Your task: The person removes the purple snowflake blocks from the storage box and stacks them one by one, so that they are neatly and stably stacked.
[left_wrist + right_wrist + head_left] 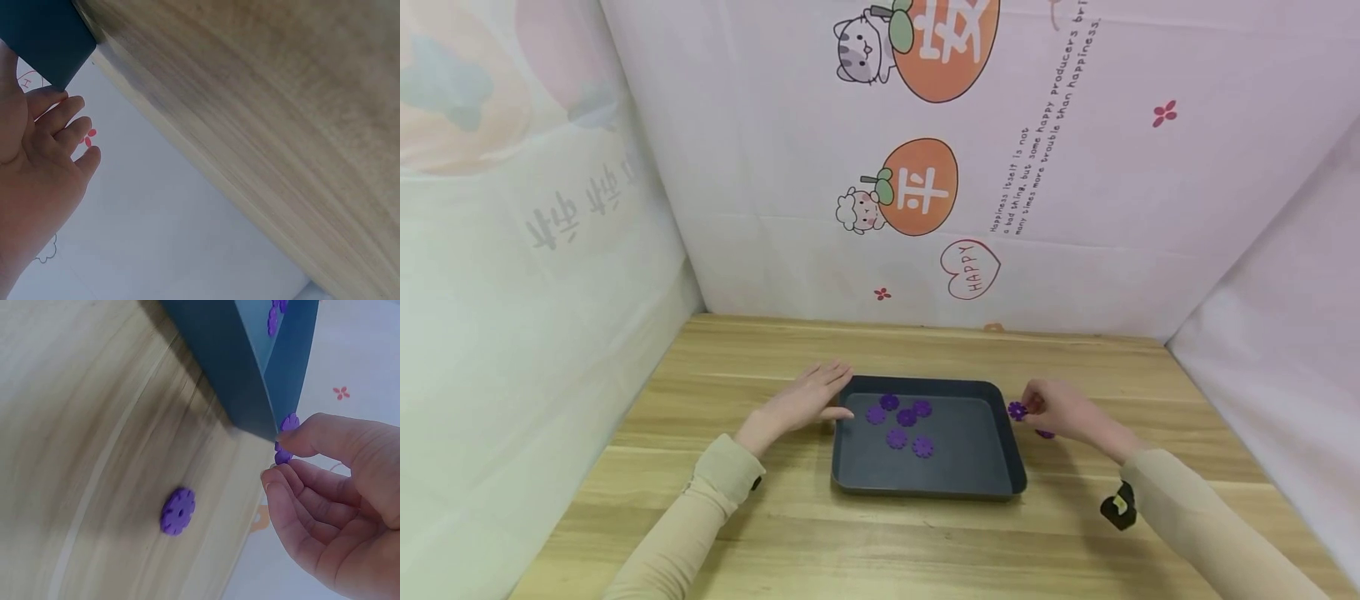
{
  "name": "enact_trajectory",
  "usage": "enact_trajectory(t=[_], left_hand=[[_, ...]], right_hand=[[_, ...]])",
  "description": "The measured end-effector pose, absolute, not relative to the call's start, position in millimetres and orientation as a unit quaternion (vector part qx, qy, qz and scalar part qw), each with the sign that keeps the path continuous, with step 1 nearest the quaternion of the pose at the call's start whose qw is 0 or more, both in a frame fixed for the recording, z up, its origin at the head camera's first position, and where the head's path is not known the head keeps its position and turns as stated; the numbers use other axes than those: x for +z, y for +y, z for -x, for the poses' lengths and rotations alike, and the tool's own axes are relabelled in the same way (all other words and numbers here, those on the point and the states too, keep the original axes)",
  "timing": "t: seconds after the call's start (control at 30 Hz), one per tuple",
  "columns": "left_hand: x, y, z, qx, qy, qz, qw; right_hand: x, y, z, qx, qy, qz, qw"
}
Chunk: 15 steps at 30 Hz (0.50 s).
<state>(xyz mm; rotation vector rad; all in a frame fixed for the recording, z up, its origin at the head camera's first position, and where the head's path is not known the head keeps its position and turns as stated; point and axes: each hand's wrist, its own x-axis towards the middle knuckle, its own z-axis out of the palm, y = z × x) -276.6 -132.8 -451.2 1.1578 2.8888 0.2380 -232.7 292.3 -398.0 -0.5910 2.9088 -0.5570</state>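
A dark grey tray (pixel 970 467) stands on the table with several purple notched discs (pixel 897 438) lying in its left half. My left hand (pixel 805 400) rests at the tray's back left corner, fingers straight and the thumb over the rim. Just off the tray's right wall, my right hand (pixel 1060 410) pinches a purple notched disc (pixel 1017 411) between thumb and fingers. The right wrist view shows that disc (pixel 289 422) beside the tray corner, partly covered by the thumb. Another purple disc (pixel 178 511) lies on the wood below the right hand.
The wooden table (pixel 760 533) extends around the tray. A white printed cloth (pixel 790 250) hangs behind its back edge, with more white cloth at both sides. A black wrist band (pixel 1120 507) sits at the right cuff.
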Motion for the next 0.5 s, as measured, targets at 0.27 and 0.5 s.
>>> enact_trajectory(t=[0.27, 0.5], left_hand=[[-450.1, -132.5, 275.4, 0.078, 0.926, -0.37, 0.01], [-448.8, -131.9, 274.7, 0.081, 0.926, -0.369, 0.012]], right_hand=[[-398.3, 306.4, 228.3, -0.197, 0.961, 0.181, 0.069], [-405.5, 317.1, 229.8, -0.18, 0.967, 0.17, 0.065]])
